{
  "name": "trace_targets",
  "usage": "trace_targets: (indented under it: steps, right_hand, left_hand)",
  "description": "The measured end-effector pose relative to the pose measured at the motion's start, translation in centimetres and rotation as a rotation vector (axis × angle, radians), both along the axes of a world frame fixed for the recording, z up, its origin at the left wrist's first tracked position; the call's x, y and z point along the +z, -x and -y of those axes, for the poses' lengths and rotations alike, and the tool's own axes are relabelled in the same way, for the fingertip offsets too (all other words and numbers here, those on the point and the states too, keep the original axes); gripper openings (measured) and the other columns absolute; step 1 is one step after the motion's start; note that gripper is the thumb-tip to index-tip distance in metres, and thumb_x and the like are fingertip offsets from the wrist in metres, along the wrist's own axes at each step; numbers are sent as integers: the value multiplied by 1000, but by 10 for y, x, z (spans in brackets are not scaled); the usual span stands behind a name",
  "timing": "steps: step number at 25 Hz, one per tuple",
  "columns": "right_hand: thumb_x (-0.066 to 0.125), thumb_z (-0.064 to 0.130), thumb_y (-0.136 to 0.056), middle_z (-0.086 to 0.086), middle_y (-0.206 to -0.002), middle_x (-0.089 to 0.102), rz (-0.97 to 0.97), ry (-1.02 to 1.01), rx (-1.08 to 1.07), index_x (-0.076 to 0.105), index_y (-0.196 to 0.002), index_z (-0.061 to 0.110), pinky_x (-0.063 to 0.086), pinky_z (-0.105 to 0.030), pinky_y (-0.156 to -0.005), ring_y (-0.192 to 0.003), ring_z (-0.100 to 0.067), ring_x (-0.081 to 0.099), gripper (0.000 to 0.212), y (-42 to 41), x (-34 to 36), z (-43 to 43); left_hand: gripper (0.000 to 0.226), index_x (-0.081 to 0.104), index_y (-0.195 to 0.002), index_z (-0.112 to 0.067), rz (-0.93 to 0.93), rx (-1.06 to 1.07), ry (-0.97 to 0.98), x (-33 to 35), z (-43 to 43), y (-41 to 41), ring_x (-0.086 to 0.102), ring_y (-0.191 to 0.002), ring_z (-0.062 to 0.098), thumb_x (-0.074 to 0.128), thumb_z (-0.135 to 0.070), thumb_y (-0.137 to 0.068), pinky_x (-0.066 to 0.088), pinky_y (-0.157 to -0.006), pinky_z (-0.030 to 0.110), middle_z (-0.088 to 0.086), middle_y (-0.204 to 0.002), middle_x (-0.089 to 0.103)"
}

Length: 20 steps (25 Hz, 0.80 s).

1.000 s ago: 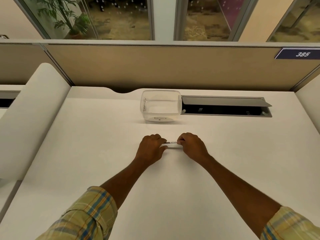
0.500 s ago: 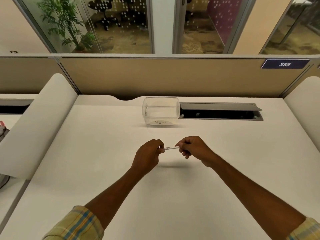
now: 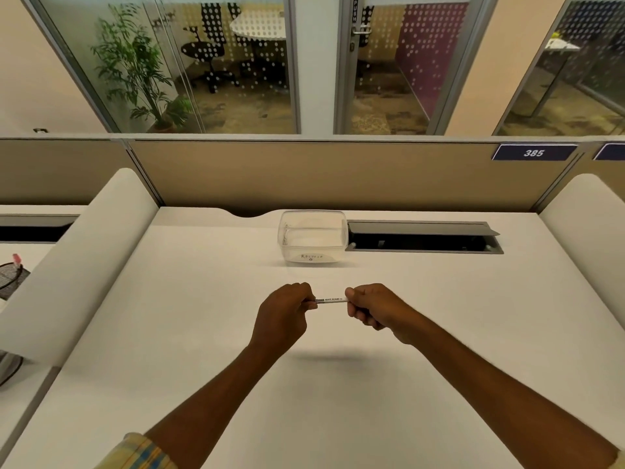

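A white whiteboard marker (image 3: 330, 300) lies level in the air above the white desk (image 3: 203, 333), casting a shadow below it. My left hand (image 3: 282, 316) grips its left end with curled fingers. My right hand (image 3: 372, 308) grips its right end the same way. Only the printed middle of the barrel shows between the fists; both ends are hidden. A clear plastic tub (image 3: 313, 236) labelled "Recycle" stands behind the hands and looks empty.
An open cable slot (image 3: 422, 238) with a raised grey flap lies right of the tub. Beige partitions (image 3: 338, 174) close the back, and rounded white dividers flank both sides. A black mesh holder (image 3: 10, 279) sits on the neighbouring desk at far left.
Both hands have lifted the marker off the desk and hold it higher. The camera has tilted up, showing more of the glass-walled rooms behind.
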State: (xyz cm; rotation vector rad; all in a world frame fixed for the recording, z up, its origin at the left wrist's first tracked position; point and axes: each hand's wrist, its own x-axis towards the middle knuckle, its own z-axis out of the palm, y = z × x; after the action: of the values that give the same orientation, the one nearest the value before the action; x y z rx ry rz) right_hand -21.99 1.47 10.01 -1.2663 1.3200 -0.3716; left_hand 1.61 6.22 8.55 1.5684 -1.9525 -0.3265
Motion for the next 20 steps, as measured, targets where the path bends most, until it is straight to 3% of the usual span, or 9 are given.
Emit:
trace_targets:
  steps: [6,11,16,20]
  right_hand:
    - [60,28,-107,5,-58,48,-48,327,-109,60,-59,20,34,-31,-61,-60,-15,40,49,-10,2,-14]
    - [59,27,-108,11,-53,51,-124,470,-119,63,-63,21,34,-27,-60,-55,-6,42,46,-11,0,-21]
    - [49,34,-112,1,-71,71,39,31,45,81,-86,14,37,-20,-52,-54,-8,52,46,8,11,-9]
    - [47,33,-111,-4,-83,74,5,-220,160,82,-96,10,38,-22,-51,-59,-12,57,45,18,17,0]
  left_hand:
    - [21,62,-82,-20,-68,29,-66,14,3,-2,55,-62,15,66,-1,-90,46,-56,34,-8,-70,68]
    - [19,62,-84,-23,-45,-13,-101,25,9,-4,53,-60,14,66,-6,-93,42,-54,33,-15,-64,60]
    - [12,66,-91,-18,38,-98,20,28,4,-6,58,-77,19,74,-9,-91,51,-66,41,-7,-81,66]
    - [13,68,-87,-18,135,-134,162,25,-7,0,58,-73,22,76,-7,-88,46,-60,39,-5,-79,65]
